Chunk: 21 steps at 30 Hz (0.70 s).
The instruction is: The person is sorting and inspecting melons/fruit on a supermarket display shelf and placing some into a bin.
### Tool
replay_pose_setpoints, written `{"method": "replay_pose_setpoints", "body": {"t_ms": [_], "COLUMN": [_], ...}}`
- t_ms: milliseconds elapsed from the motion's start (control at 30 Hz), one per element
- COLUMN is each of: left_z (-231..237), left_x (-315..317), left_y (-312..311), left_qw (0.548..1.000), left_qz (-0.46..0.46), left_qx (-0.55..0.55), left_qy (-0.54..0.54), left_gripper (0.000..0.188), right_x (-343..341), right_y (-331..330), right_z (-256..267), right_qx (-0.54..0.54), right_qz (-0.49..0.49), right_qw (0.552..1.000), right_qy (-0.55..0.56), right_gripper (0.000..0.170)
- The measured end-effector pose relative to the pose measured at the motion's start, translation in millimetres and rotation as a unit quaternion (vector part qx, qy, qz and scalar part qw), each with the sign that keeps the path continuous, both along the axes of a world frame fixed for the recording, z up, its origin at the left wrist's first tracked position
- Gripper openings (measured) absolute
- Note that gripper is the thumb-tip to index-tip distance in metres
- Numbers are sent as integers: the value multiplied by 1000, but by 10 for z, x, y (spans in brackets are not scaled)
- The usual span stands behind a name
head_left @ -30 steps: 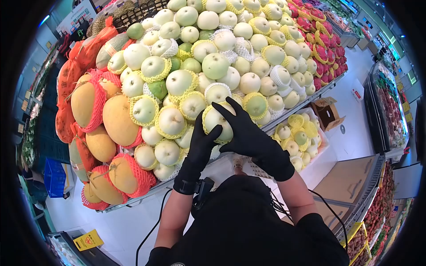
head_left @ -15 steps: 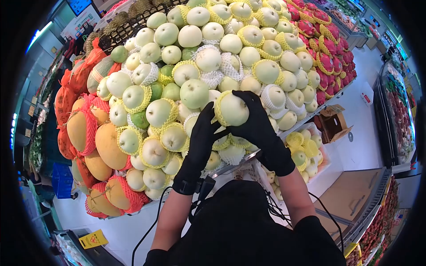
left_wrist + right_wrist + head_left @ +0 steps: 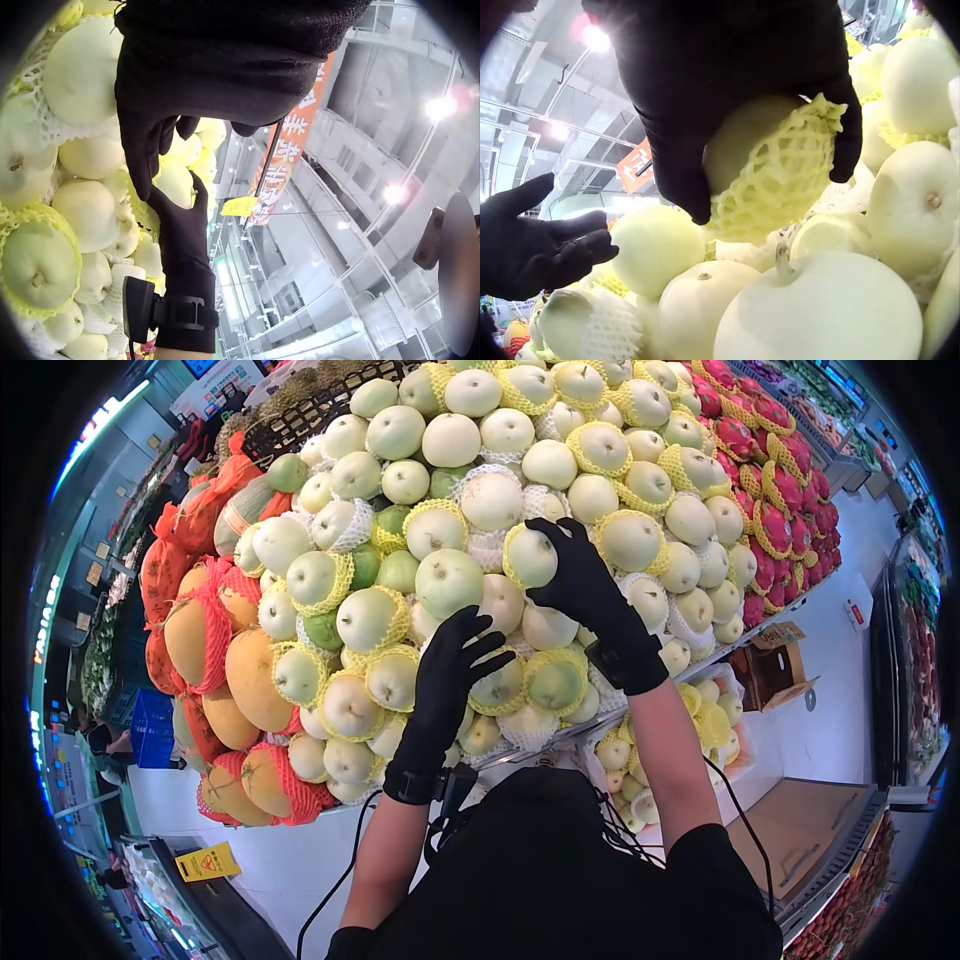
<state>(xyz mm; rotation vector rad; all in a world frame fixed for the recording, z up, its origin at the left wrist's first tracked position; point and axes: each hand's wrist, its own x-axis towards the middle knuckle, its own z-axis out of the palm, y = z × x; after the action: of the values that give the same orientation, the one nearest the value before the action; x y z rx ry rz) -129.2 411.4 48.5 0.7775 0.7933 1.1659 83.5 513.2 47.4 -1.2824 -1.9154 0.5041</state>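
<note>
Black gloves cover both hands. My right hand (image 3: 590, 585) grips a pale melon (image 3: 530, 556) wrapped in a yellow foam net, its thumb and fingers on opposite sides. In the right wrist view the netted side (image 3: 776, 176) faces down, close over other melons in the pile. To the left, my left hand (image 3: 447, 665) holds nothing. Its fingers are spread and loosely bent, just below a large greenish melon (image 3: 448, 582). That open palm (image 3: 544, 244) also appears at the left of the right wrist view.
Pale melons (image 3: 493, 500), some in white or yellow nets, are heaped around both hands. Orange-yellow melons (image 3: 258, 678) in red nets lie left, dragon fruit (image 3: 770, 510) right. Below right stand a crate of netted fruit (image 3: 735, 690) and a cardboard box (image 3: 770, 670).
The netted melon was between both hands, rose from the front of the pile, and is now farther back in the right hand alone. The left hand has let go and opened.
</note>
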Motion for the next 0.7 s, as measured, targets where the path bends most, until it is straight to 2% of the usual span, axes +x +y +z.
{"method": "replay_pose_setpoints", "body": {"t_ms": [133,233,333,433,533,633,700], "left_z": [-58,-89,-121,-114,-45,26,12], "left_x": [-45,-96,-199,-291,-399,-539,-664], "left_y": [-62,-88,-156,-232,-336,-457,-539], "left_qw": [1000,999,999,998,998,997,996], "left_qz": [-14,-9,-19,-6,14,27,41], "left_qx": [-8,-24,-5,-8,3,15,12], "left_qy": [12,22,31,56,56,64,72], "left_gripper": [45,44,42,40,39,39,38], "right_x": [-82,-51,13,57,142,155,158], "right_y": [111,173,190,220,143,47,-32], "right_z": [-87,-107,-163,-268,-281,-243,-138], "right_qx": [-44,-94,-83,-29,5,-54,-84], "right_qz": [41,8,36,68,62,-11,-1], "right_qw": [997,991,993,997,998,998,994], "right_qy": [-48,-99,-80,-10,26,38,64], "right_gripper": [87,91,96,100,104,102,99]}}
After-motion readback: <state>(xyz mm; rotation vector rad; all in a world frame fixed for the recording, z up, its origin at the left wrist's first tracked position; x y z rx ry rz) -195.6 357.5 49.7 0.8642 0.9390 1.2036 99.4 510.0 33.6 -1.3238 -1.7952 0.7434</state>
